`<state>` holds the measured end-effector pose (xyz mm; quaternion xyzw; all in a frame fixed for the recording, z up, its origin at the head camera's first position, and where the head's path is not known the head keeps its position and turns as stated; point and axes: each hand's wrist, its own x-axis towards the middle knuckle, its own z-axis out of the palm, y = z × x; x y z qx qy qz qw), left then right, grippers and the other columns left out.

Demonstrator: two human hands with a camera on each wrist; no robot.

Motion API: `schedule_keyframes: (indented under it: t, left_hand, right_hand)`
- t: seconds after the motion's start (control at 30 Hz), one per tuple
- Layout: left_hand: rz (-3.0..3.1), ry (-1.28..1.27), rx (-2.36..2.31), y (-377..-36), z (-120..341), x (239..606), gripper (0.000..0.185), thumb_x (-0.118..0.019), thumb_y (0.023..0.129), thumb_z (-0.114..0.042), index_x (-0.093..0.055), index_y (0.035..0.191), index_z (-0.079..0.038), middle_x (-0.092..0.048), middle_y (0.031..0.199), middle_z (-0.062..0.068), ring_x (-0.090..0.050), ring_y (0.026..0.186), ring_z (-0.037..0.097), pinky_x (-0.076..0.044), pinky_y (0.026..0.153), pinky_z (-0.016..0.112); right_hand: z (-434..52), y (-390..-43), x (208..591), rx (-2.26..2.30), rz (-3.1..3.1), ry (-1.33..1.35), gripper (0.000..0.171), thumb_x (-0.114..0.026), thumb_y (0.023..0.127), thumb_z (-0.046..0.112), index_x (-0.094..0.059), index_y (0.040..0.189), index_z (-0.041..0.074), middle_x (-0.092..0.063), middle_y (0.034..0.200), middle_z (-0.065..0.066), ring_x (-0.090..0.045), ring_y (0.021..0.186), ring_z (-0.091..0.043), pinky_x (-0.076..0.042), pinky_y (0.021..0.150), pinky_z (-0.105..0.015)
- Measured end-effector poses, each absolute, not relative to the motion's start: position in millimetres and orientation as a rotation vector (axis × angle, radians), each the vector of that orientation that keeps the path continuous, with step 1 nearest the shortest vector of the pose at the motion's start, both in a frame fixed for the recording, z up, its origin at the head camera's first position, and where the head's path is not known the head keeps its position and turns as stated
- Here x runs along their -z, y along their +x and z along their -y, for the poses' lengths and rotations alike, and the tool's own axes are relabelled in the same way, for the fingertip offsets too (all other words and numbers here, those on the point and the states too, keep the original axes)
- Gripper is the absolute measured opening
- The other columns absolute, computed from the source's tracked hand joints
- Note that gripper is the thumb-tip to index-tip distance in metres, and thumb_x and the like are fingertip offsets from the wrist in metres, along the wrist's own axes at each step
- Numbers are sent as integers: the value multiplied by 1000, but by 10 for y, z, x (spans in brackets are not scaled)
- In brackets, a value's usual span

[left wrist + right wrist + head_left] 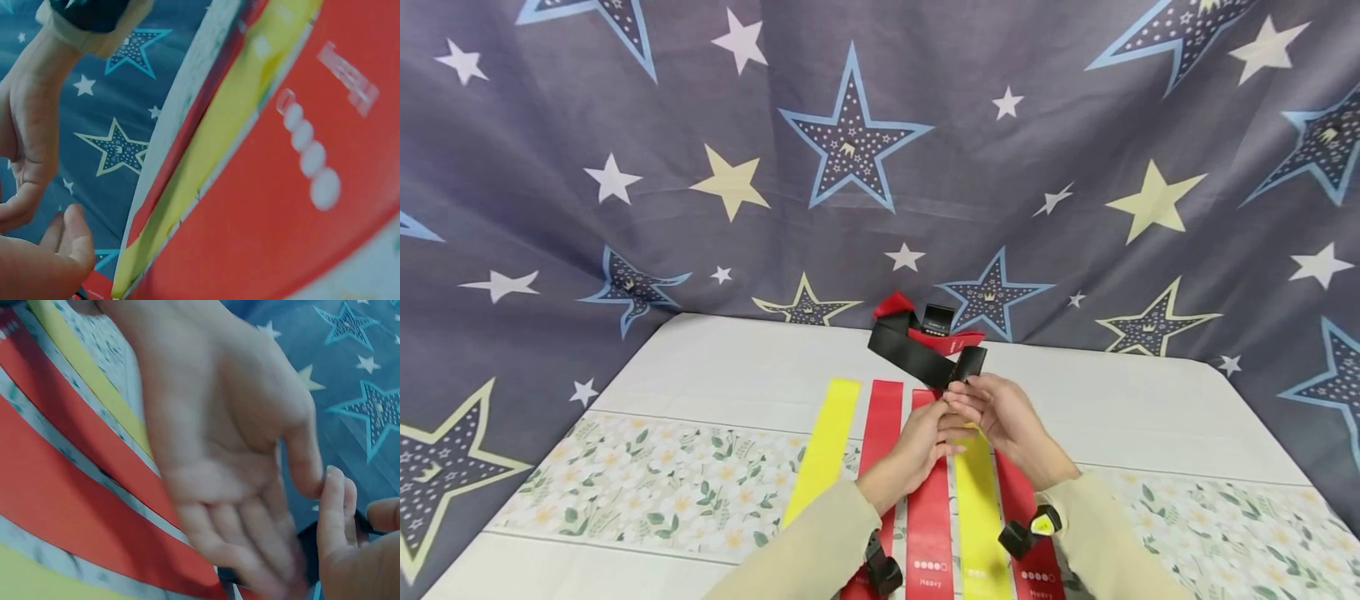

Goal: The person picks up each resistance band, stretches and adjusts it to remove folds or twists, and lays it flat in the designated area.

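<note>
On the tabletop (662, 375), lower centre, lie red bands (930, 508) and yellow bands (822, 446); above, a black band (912, 353), apparently being straightened, is pinched in the grip of the right hand (1013, 421); the left hand's (917, 444) is unclear. Drawing it flat likely comes next.

Five flat bands (928, 517) are laid side by side on the table (700, 358), beneath and before the left hand (917, 437) and right hand (1003, 421); the leftmost is placed left of the left hand. A loose band (906, 352) is held by the right hand, stretched behind and leftward. Another band (947, 343) is heaped beyond both hands, backed by a curtain (850, 250). A crosswise strip (685, 475) is spread under the five, to either side.
</note>
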<state>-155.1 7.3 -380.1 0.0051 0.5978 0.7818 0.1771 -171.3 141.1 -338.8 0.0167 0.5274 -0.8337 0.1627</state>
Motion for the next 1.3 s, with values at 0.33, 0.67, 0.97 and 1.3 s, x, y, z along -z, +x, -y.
schedule_keyframes:
  t: [0.33,0.67,0.97,1.3]
  left_hand:
    - [-1539,-171,-2485,-1593,-85,3775,35,-49,99,-21,-55,119,7,-59,79,-3,-52,68,5,-46,63,14]
    - [-1789,-310,-2436,-1537,-64,3774,25,-62,88,-10,-60,107,6,-67,79,3,-60,63,6,-48,58,17]
    - [-1691,-296,-2423,-1521,4,3797,34,-58,89,-11,-57,118,9,-70,87,6,-63,66,8,-53,66,20]
    - [-1612,-321,-2461,-1572,63,3823,33,-57,90,-11,-58,115,9,-69,79,1,-64,66,8,-54,65,20]
  right_hand:
    - [-1292,-1439,3491,2232,-1753,47,38,-37,97,6,-34,131,-10,-65,82,2,-67,73,-9,-56,75,-22]
    - [-1315,-1356,3540,2121,-2060,167,33,-50,95,10,-44,120,-12,-59,89,-9,-61,65,-10,-56,63,-22]
    - [-1331,-1284,3558,2095,-2021,81,27,-51,92,3,-43,113,-12,-60,83,-5,-62,61,-10,-56,65,-22]
    - [-1331,-1092,3537,2069,-1970,87,30,-52,92,4,-42,116,-11,-63,84,-6,-62,63,-11,-56,67,-23]
